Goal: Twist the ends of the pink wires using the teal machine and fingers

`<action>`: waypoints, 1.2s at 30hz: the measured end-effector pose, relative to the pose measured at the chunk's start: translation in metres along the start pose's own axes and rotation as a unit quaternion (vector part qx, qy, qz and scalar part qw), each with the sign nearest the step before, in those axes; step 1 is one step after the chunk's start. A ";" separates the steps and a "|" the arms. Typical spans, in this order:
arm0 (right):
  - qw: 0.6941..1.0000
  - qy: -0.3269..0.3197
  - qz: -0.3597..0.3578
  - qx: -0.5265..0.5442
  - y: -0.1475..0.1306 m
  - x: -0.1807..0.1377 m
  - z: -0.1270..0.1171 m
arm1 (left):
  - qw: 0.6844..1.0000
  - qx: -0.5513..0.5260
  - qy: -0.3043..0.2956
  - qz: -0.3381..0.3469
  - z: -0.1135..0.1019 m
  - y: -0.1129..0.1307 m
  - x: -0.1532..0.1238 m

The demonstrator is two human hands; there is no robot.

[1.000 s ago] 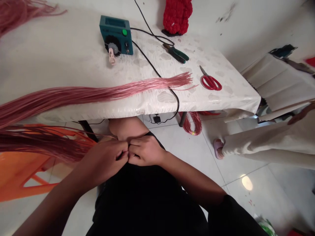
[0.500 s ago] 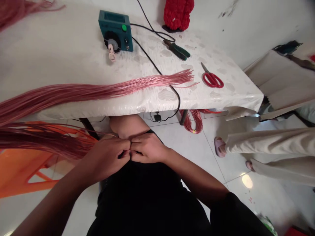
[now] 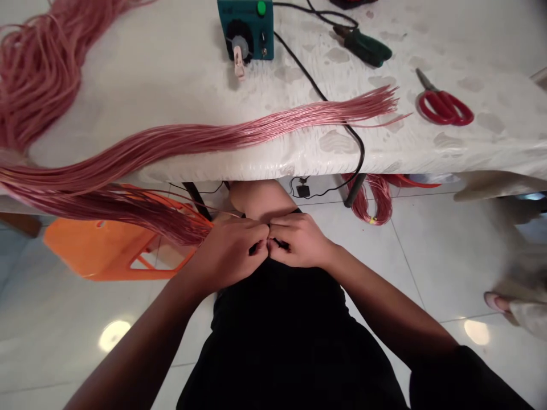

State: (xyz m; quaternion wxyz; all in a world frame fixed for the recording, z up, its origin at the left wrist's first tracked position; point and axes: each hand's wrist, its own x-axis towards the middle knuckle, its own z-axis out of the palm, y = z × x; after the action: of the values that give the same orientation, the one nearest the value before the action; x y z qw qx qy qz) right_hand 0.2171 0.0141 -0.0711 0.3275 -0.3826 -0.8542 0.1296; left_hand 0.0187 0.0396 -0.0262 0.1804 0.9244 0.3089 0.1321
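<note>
My left hand (image 3: 226,253) and right hand (image 3: 301,242) clench together before me, whatever they pinch hidden; a bundle of pink wires (image 3: 149,219) runs lengthwise away leftward, nearer my left hand.

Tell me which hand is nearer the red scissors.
Right. The right hand sits below the table edge, down and left of the red scissors; the left hand, pressed against it, lies farther left, farther from them.
</note>
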 end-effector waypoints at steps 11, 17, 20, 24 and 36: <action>0.997 0.046 -0.055 -0.027 -0.011 0.007 -0.007 | 0.999 -0.045 0.031 -0.002 -0.017 0.014 -0.004; 0.992 0.084 -0.076 -0.052 -0.016 0.006 -0.003 | 0.990 -0.130 0.045 -0.028 -0.015 0.013 -0.006; 0.990 0.102 -0.083 -0.059 -0.019 0.006 -0.002 | 0.987 -0.149 0.039 -0.047 -0.015 0.011 -0.006; 0.985 0.124 -0.097 -0.066 -0.022 0.007 -0.001 | 0.981 -0.174 0.019 -0.085 -0.016 0.011 -0.007; 0.980 0.153 -0.104 -0.070 -0.025 0.008 -0.003 | 0.953 -0.249 0.044 -0.164 -0.009 0.018 -0.004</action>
State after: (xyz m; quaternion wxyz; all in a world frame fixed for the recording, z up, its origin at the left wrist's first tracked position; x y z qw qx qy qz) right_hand 0.2012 0.0030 -0.0539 0.4389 -0.3289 -0.8358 -0.0252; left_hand 0.0217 0.0257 -0.0114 0.4106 0.7800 0.4211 0.2138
